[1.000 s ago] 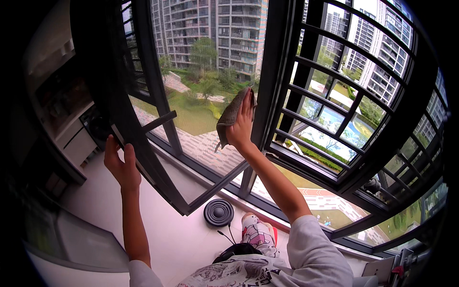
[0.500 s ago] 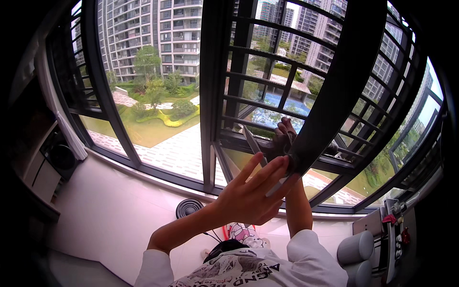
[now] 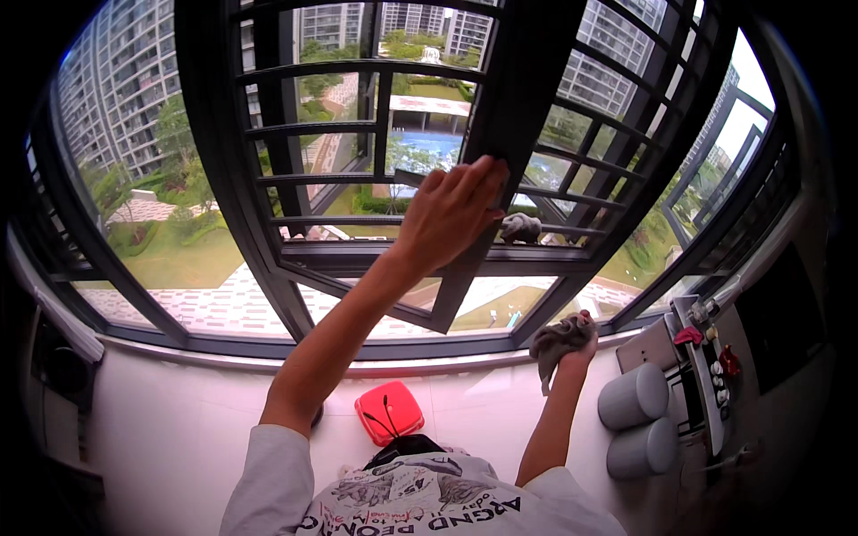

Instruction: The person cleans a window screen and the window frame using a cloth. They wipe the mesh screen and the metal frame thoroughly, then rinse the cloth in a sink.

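Observation:
My left hand reaches up and grips the edge of the dark open window sash, fingers curled over it. My right hand is lower, at the bottom right corner of the window frame, closed on a crumpled grey cloth pressed against the frame by the sill. A grey reflection of the cloth shows in the glass above it. Beyond the glass stands a black metal grille.
A red box lies on the white sill below my chest. Two grey cylinders stand at the right, beside a narrow rack with small red and white items. Tall buildings and a lawn lie far below outside.
The view has swung right along the window. My right hand with the cloth dropped from high on the glass to the lower frame. My left hand moved to the sash edge.

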The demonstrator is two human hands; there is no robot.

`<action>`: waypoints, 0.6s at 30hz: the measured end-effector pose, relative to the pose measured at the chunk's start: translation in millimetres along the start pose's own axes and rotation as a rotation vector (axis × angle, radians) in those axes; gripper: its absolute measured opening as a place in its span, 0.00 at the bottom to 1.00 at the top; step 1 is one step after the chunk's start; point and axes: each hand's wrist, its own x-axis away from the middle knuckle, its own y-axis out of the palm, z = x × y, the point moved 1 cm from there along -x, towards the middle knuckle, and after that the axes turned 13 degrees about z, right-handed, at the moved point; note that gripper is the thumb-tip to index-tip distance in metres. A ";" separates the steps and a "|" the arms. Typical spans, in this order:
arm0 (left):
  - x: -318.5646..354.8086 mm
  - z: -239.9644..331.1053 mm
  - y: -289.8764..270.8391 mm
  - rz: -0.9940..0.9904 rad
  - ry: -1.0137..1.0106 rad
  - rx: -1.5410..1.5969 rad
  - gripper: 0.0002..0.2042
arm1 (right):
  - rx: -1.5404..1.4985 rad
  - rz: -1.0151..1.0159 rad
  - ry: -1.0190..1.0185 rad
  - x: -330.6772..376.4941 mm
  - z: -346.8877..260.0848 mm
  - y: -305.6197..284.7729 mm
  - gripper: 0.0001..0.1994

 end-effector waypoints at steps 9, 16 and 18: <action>-7.7 -104.2 117.2 0.074 0.209 -0.453 0.23 | -0.183 -0.007 0.118 -28.3 10.5 38.6 0.07; -17.2 -107.8 149.0 0.139 0.206 -0.539 0.16 | -0.267 0.170 0.193 -59.7 -9.0 -1.4 0.06; -17.5 -119.2 143.5 0.116 0.251 -0.516 0.13 | -0.193 0.239 0.162 -64.2 -7.5 -7.6 0.07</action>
